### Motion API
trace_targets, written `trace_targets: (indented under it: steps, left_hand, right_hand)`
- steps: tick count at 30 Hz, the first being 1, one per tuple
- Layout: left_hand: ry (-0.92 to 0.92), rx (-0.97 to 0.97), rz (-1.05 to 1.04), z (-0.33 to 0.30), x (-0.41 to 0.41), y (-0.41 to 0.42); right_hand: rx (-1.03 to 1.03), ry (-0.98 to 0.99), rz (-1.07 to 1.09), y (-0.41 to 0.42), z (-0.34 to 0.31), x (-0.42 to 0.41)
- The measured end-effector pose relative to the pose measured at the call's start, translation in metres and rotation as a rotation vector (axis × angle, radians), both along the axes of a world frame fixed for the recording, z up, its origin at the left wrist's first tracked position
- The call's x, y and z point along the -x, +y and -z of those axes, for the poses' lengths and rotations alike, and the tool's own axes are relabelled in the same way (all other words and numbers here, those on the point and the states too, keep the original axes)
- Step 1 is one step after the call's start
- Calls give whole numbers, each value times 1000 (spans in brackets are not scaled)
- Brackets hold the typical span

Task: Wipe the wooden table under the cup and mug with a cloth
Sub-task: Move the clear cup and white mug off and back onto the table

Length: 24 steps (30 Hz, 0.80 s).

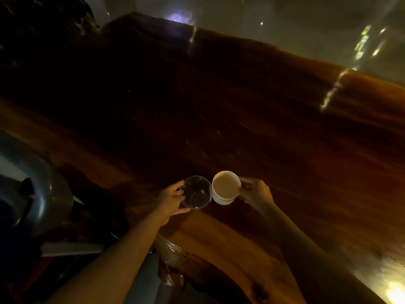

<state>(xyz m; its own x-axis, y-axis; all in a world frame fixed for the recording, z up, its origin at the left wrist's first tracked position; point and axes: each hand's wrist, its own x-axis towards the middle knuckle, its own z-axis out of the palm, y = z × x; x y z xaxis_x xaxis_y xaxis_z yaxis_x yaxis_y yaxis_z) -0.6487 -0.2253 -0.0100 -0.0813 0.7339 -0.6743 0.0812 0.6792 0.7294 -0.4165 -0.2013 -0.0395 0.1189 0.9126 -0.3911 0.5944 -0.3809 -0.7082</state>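
A clear glass mug (196,192) and a white cup (224,187) filled with a light brown drink are side by side, touching, over the dark wooden table (263,132). My left hand (173,199) grips the glass mug from its left side. My right hand (255,191) holds the white cup at its right rim. The dim light hides whether the two vessels rest on the wood or hang just above it. No cloth shows anywhere in view.
A rounded grey chair (39,194) stands at the left beside the table's near edge. A white strip-like object (72,249) lies below it. The table's irregular front edge (173,257) runs under my left forearm. Bright reflections mark the far right edge.
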Motion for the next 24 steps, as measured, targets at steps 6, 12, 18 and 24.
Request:
trace_targets:
  steps: [6, 12, 18, 24]
  left_hand:
    - [-1, -59, 54, -15, -3, 2]
    - [-14, -114, 174, -35, -39, 10]
    - [-71, -176, 310, -64, -124, 15]
    - [-68, -250, 378, -96, -229, 7]
  right_hand:
    - [20, -5, 85, -17, -15, -23]
    - [12, 275, 337, -48, -60, -75]
    - [-87, 363, 497, -87, -108, -158]
    - [-115, 306, 569, -114, -134, -264]
